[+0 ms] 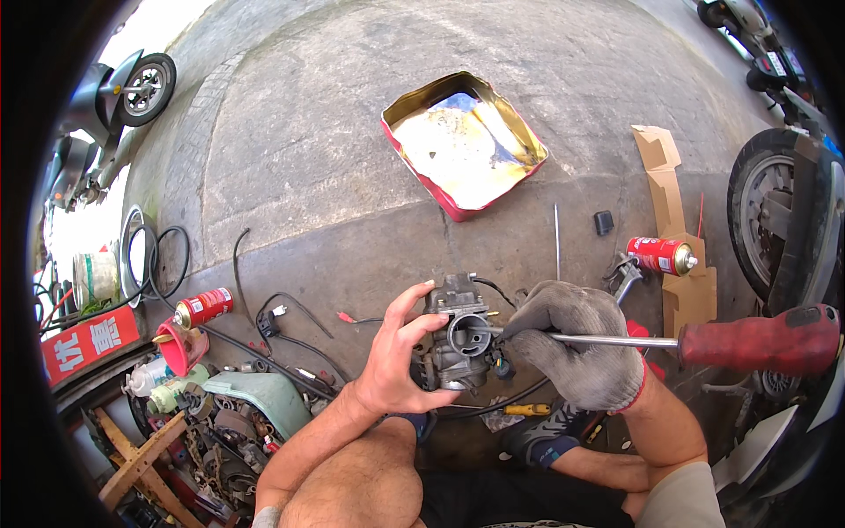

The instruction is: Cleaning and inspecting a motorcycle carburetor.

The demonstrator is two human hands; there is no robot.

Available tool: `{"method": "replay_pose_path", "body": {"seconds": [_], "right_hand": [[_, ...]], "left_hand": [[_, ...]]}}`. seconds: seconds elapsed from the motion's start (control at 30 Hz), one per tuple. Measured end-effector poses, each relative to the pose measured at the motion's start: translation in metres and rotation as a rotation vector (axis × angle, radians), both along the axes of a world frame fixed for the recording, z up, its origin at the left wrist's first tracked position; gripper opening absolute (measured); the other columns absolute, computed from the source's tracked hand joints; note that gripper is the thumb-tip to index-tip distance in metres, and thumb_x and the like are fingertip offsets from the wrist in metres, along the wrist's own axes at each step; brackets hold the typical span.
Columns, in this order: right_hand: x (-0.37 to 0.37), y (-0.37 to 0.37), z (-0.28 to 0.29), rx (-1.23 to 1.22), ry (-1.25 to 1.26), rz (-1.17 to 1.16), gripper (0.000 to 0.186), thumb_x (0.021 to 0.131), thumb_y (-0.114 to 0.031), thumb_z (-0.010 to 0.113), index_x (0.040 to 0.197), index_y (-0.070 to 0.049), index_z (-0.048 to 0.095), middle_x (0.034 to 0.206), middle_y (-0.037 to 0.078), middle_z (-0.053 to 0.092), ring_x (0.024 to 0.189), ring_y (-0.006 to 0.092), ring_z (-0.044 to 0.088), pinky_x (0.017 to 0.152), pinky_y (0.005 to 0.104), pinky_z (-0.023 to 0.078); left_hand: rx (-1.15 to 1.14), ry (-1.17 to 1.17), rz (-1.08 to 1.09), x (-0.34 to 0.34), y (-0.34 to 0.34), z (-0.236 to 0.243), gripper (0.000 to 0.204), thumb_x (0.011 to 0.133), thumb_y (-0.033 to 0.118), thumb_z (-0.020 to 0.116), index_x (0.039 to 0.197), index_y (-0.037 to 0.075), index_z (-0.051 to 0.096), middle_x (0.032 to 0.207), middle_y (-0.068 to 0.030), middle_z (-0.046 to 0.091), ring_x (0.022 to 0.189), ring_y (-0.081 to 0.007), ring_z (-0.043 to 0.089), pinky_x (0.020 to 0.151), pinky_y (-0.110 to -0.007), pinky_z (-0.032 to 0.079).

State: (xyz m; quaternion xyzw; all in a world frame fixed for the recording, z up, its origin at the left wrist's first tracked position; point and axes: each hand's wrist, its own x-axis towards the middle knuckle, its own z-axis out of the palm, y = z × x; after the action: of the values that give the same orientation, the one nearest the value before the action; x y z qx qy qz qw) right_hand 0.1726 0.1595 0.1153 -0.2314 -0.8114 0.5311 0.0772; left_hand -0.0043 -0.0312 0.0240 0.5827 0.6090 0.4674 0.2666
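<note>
The metal carburettor (458,339) is held up off the concrete floor (317,238). The bare left hand (396,356) grips it, thumb beneath and fingers above; the gloved right hand (576,343) clasps the shaft of a long red-handled screwdriver (660,341), tip at the carburettor's round mouth, though I can't tell whether it touches. From here, too much push could make that tip skid, scoring metal or catching the bare fingers. The long handle sticking out unsupported might lever it astray. Only that one grip bears the carburettor, so a jolt could drop it onto the yellow-handled tool (528,409) below.
</note>
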Motion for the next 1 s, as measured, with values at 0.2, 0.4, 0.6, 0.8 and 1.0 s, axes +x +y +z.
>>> {"method": "replay_pose_path", "body": {"seconds": [0.2, 0.4, 0.6, 0.8, 1.0], "right_hand": [[-0.0027, -0.0023, -0.0019, 0.018, -0.032, 0.042, 0.010, 0.089, -0.018, 0.072, 0.094, -0.010, 0.070, 0.085, 0.013, 0.069, 0.077, 0.0358, 0.070, 0.068, 0.0450, 0.055], [-0.0029, -0.0022, -0.0053, 0.015, -0.041, 0.094, 0.009, 0.089, -0.018, 0.072, 0.093, -0.010, 0.069, 0.086, 0.013, 0.068, 0.078, 0.0360, 0.070, 0.068, 0.0457, 0.055], [-0.0020, -0.0009, -0.0054, 0.012, 0.000, 0.083, 0.009, 0.089, -0.018, 0.071, 0.095, -0.011, 0.068, 0.087, 0.014, 0.069, 0.079, 0.0363, 0.070, 0.068, 0.0465, 0.055], [-0.0054, -0.0027, -0.0040, 0.073, -0.076, 0.126, 0.011, 0.089, -0.019, 0.071, 0.096, -0.011, 0.068, 0.089, 0.014, 0.070, 0.080, 0.0362, 0.070, 0.068, 0.0469, 0.055], [-0.0047, -0.0010, -0.0016, 0.024, -0.050, 0.148, 0.010, 0.083, -0.007, 0.075, 0.091, -0.004, 0.070, 0.083, 0.014, 0.069, 0.072, 0.0338, 0.069, 0.062, 0.0417, 0.052]], "left_hand": [[-0.021, -0.033, -0.014, 0.0033, -0.0053, -0.0092, 0.101, 0.050, 0.022, 0.096, 0.136, 0.006, 0.046, 0.149, -0.0364, 0.039, 0.138, -0.0466, 0.044, 0.109, -0.053, 0.042], [0.004, 0.015, -0.008, 0.0012, 0.0007, 0.0000, 0.094, 0.054, 0.016, 0.095, 0.135, 0.004, 0.048, 0.147, -0.0353, 0.041, 0.132, -0.0482, 0.050, 0.103, -0.052, 0.049], [0.014, -0.009, -0.001, 0.0030, 0.0017, -0.0026, 0.094, 0.055, 0.016, 0.094, 0.136, 0.004, 0.048, 0.147, -0.0354, 0.041, 0.130, -0.0475, 0.051, 0.099, -0.050, 0.051], [-0.005, -0.005, -0.027, 0.0024, -0.0030, -0.0073, 0.099, 0.051, 0.018, 0.096, 0.135, 0.006, 0.046, 0.150, -0.0366, 0.037, 0.137, -0.0446, 0.046, 0.099, -0.048, 0.051], [0.010, -0.039, -0.022, 0.0047, 0.0002, -0.0042, 0.093, 0.055, 0.015, 0.094, 0.136, 0.005, 0.048, 0.146, -0.0343, 0.041, 0.133, -0.0478, 0.049, 0.100, -0.050, 0.051]]}}
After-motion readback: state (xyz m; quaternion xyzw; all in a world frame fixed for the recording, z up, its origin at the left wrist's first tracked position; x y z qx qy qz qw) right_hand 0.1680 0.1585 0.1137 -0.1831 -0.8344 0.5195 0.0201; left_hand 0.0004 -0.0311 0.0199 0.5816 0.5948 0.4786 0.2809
